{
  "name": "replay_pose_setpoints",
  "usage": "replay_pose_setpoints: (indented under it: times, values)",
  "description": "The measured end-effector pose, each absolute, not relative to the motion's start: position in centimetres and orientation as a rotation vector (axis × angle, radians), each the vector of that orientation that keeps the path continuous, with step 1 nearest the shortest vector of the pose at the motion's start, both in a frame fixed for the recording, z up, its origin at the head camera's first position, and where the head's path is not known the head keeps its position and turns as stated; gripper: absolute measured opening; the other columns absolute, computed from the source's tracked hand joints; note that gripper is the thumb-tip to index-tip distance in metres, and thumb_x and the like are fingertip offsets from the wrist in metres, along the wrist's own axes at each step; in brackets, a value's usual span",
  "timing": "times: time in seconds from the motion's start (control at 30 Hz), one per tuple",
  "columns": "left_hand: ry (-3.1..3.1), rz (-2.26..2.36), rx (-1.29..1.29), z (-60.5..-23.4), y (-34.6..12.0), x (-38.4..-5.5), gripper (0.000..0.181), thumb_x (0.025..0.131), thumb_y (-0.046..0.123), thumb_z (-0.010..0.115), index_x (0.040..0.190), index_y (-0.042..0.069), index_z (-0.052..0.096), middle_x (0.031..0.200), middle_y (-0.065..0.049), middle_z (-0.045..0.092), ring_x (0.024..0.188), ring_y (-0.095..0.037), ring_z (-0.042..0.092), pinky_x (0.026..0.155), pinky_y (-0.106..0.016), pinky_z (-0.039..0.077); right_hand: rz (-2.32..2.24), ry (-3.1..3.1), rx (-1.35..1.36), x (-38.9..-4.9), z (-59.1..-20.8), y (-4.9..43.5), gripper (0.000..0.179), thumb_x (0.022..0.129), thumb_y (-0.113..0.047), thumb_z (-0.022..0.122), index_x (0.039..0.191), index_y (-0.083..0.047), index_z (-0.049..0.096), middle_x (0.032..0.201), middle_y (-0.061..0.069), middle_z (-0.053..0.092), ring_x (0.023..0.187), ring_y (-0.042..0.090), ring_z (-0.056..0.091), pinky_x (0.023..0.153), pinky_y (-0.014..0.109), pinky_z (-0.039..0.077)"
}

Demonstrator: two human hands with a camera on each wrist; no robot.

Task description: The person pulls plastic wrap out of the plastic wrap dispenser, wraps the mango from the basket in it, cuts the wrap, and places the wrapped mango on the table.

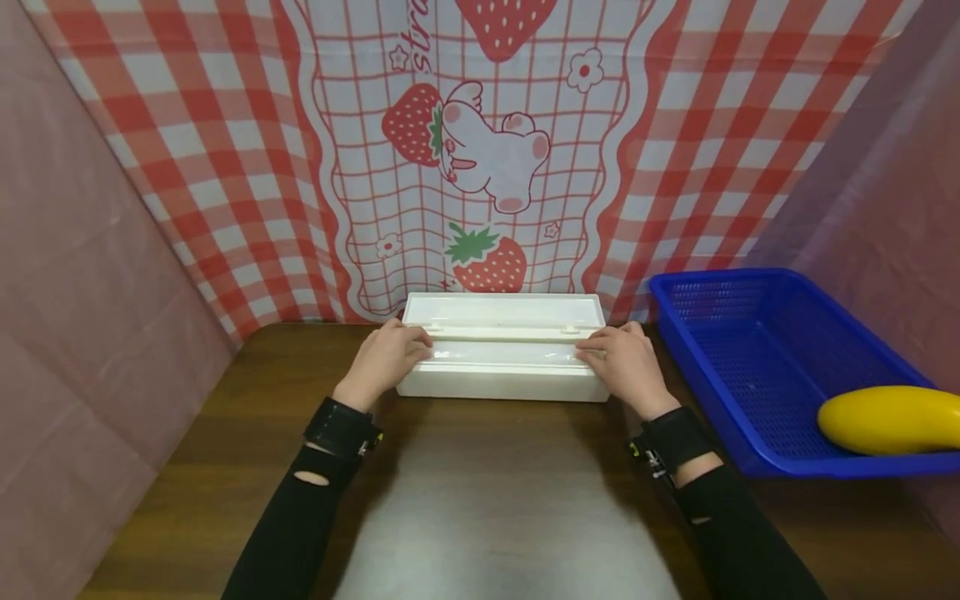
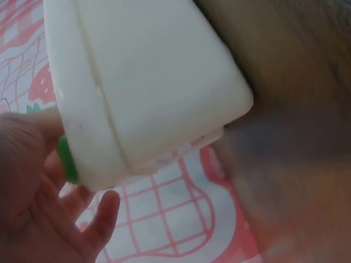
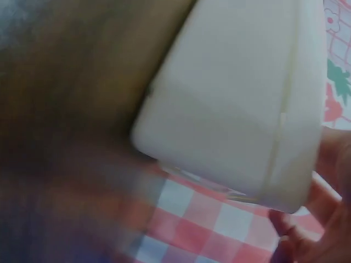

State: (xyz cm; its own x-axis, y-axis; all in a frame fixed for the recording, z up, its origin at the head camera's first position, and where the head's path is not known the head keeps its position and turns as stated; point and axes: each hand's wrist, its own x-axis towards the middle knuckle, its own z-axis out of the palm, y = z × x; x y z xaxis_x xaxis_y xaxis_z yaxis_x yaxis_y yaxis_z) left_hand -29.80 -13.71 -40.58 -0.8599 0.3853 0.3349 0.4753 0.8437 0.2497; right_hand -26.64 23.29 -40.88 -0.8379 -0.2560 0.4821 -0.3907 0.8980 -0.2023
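Observation:
A long white plastic-wrap dispenser point(image 1: 502, 383) lies on the table, its lid point(image 1: 502, 308) tipped back toward the cloth. Shiny clear film point(image 1: 498, 353) shows inside, below a white bar point(image 1: 502, 334) that runs lengthwise. My left hand point(image 1: 382, 358) grips the left end, thumb and fingers bent over the rim beside the bar. At the right end my right hand point(image 1: 626, 362) holds in the same way. In the left wrist view a small green piece point(image 2: 67, 159) shows between the fingers and the dispenser's end. The right wrist view has fingers point(image 3: 323, 203) round the other corner.
A blue plastic basket point(image 1: 712, 408) stands on the right, with a large yellow rounded object point(image 1: 892, 419) in it. Behind the dispenser hangs a red-and-white checked cloth point(image 1: 262, 183) with strawberry prints. The brown wooden table point(image 1: 487, 508) extends toward me between pink side curtains point(image 1: 82, 250).

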Motion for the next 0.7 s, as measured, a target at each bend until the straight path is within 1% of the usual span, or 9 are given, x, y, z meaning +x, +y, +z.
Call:
replay_pose_setpoints:
  times: [0.13, 0.23, 0.33, 0.47, 0.6, 0.7]
  values:
    - [-2.72, -0.482, -0.626, -40.7, -13.5, -29.8, 0.006, 0.084, 0.029, 0.066, 0.086, 0.023, 0.065, 0.077, 0.007, 0.057, 0.078, -0.013, 0.048, 0.065, -0.032, 0.041, 0.436, -2.502, 0.508, -27.0, -41.7, 23.5, 0.014, 0.082, -0.027, 0.067, 0.088, -0.016, 0.073, 0.083, 0.001, 0.066, 0.083, 0.025, 0.047, 0.069, 0.041, 0.037]
    - [-2.688, -0.476, -0.607, -40.9, -13.3, -29.8, 0.009, 0.085, 0.028, 0.065, 0.087, 0.02, 0.065, 0.078, 0.006, 0.058, 0.075, -0.014, 0.05, 0.064, -0.033, 0.041, 0.453, -2.448, 0.544, -27.2, -42.2, 23.4, 0.01, 0.083, -0.022, 0.066, 0.083, -0.013, 0.07, 0.082, 0.003, 0.064, 0.083, 0.025, 0.048, 0.073, 0.041, 0.038]
    - [-2.666, -0.469, -0.588, -41.0, -13.1, -29.8, 0.013, 0.088, 0.03, 0.061, 0.09, 0.017, 0.064, 0.079, 0.003, 0.058, 0.073, -0.015, 0.051, 0.063, -0.033, 0.042, 0.468, -2.423, 0.554, -27.3, -42.5, 23.3, 0.008, 0.084, -0.017, 0.064, 0.08, -0.01, 0.067, 0.083, 0.004, 0.063, 0.083, 0.026, 0.048, 0.075, 0.041, 0.039]
    - [-2.648, -0.491, -0.55, -41.3, -12.9, -29.7, 0.016, 0.089, 0.031, 0.058, 0.091, 0.016, 0.062, 0.08, 0.002, 0.058, 0.072, -0.016, 0.051, 0.062, -0.033, 0.042, 0.507, -2.431, 0.517, -27.2, -42.8, 23.1, 0.008, 0.084, -0.016, 0.064, 0.081, -0.008, 0.065, 0.082, 0.006, 0.062, 0.083, 0.027, 0.047, 0.076, 0.039, 0.038]
    - [-2.587, -0.519, -0.52, -41.5, -12.9, -29.6, 0.014, 0.088, 0.03, 0.06, 0.091, 0.016, 0.062, 0.08, 0.001, 0.058, 0.072, -0.018, 0.052, 0.061, -0.035, 0.043, 0.565, -2.447, 0.47, -27.3, -42.9, 22.9, 0.011, 0.087, -0.016, 0.061, 0.083, -0.007, 0.063, 0.084, 0.008, 0.062, 0.084, 0.027, 0.046, 0.076, 0.039, 0.039]
    - [-2.509, -0.534, -0.522, -41.5, -12.8, -29.8, 0.012, 0.087, 0.027, 0.062, 0.09, 0.016, 0.062, 0.083, 0.0, 0.061, 0.073, -0.019, 0.051, 0.06, -0.036, 0.043, 0.615, -2.443, 0.449, -27.5, -42.7, 22.9, 0.011, 0.089, -0.017, 0.059, 0.085, -0.006, 0.062, 0.085, 0.008, 0.06, 0.085, 0.026, 0.044, 0.075, 0.039, 0.039]
